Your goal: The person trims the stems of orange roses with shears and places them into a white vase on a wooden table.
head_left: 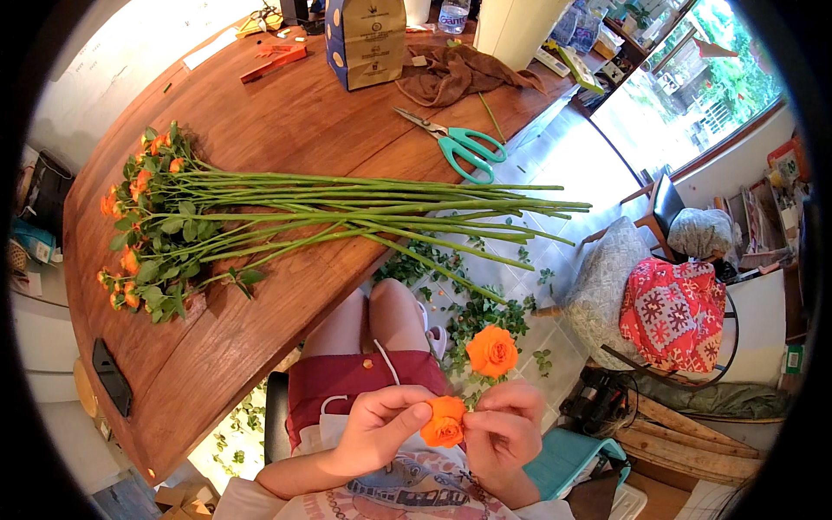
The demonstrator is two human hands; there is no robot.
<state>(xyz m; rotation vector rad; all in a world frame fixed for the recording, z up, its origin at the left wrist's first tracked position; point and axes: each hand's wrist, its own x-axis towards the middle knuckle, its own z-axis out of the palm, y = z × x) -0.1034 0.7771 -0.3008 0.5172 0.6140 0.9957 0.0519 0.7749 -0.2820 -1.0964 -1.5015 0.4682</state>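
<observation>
Over my lap, an orange rose (445,422) is between my two hands. My left hand (381,429) has its thumb and fingers closed on the bloom's left side. The fingers of my right hand (507,429) pinch at the bloom's right edge. Just beyond my right hand is a second, fully opened orange rose bloom (492,351); most of its stem is hidden. On the wooden table (286,130) lies a bunch of long green stems (373,204), its small orange roses (139,182) and leaves at the left, cut ends jutting past the table edge.
Turquoise-handled scissors (468,152) lie beyond the stems, near a brown cloth (468,74) and a paper bag (366,43). A phone (111,377) rests at the table's left edge. Fallen leaves (485,316) litter the tiled floor. Cushions (676,312) stand at the right.
</observation>
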